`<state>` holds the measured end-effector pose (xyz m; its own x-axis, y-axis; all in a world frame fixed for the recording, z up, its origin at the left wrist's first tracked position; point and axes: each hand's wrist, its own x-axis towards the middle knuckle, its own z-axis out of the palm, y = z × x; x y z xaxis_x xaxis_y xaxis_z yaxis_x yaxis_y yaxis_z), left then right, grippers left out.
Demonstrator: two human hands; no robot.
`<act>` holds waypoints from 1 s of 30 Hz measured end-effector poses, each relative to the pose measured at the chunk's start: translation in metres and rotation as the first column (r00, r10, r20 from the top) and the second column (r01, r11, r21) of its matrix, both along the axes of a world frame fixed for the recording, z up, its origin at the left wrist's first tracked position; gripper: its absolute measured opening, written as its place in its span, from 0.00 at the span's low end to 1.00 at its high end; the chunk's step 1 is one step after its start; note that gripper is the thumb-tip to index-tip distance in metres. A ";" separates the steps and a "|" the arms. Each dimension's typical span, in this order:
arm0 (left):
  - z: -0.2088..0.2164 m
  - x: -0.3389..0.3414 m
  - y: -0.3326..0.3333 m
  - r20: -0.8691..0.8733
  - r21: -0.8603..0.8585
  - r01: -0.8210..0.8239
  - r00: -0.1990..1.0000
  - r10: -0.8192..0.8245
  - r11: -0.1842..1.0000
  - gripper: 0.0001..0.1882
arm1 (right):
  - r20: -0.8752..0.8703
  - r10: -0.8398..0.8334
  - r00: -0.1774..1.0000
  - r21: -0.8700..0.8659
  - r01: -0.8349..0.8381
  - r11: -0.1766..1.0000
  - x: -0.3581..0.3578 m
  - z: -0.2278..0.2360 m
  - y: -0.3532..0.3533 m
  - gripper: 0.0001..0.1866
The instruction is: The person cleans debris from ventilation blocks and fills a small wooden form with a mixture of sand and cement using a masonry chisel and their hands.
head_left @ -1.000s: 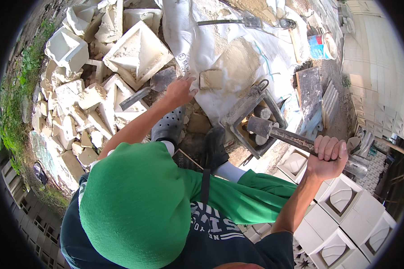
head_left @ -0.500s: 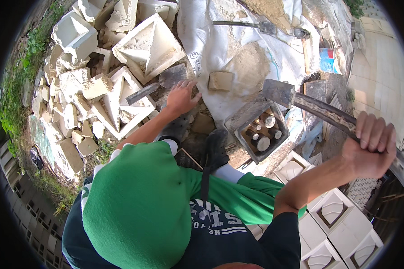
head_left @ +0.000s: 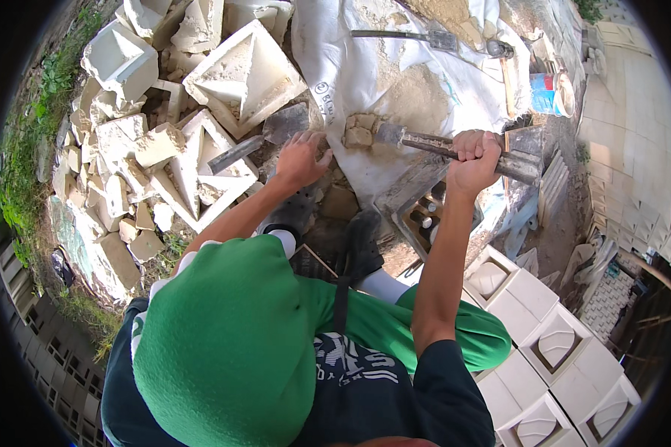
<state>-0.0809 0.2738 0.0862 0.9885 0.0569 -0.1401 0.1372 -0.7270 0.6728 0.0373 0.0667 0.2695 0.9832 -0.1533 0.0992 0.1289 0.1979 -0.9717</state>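
Note:
My right hand (head_left: 473,159) is wrapped around the worn handle of a hammer (head_left: 429,143). The dark metal head rests against the right side of a small cream block (head_left: 359,132) on a white sheet (head_left: 339,82). That block shows cracks and has come apart into pieces. Off to its left is my left hand (head_left: 303,159), empty, with fingers spread, just beside a tool with a dark flat head (head_left: 286,123) and a grey handle. A square grey bin (head_left: 408,232) with round-ended rods in it is partly hidden under my right forearm.
Broken cream blocks (head_left: 119,138) and a large hollow moulded block (head_left: 244,78) are piled at left. Crumbled powder and a long-handled tool (head_left: 441,40) lie on the sheet. A blue-and-red bucket (head_left: 552,97) stands far right; patterned blocks (head_left: 555,343) are set out at lower right.
My right hand has swung the hammer down and left from its raised position onto the block. The block, whole before, is now broken. My left hand has barely moved.

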 end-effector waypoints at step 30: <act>-0.015 0.060 -0.042 0.126 0.243 0.258 0.947 -0.295 0.935 0.35 | 0.141 -0.105 0.984 0.067 0.097 0.993 -0.015 0.032 -0.006 0.16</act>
<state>-0.0209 0.2315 0.0717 0.9776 -0.2103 0.0034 -0.1852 -0.8530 0.4880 0.0223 0.0610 0.3017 0.9384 -0.2612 0.2263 0.2890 0.2340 -0.9283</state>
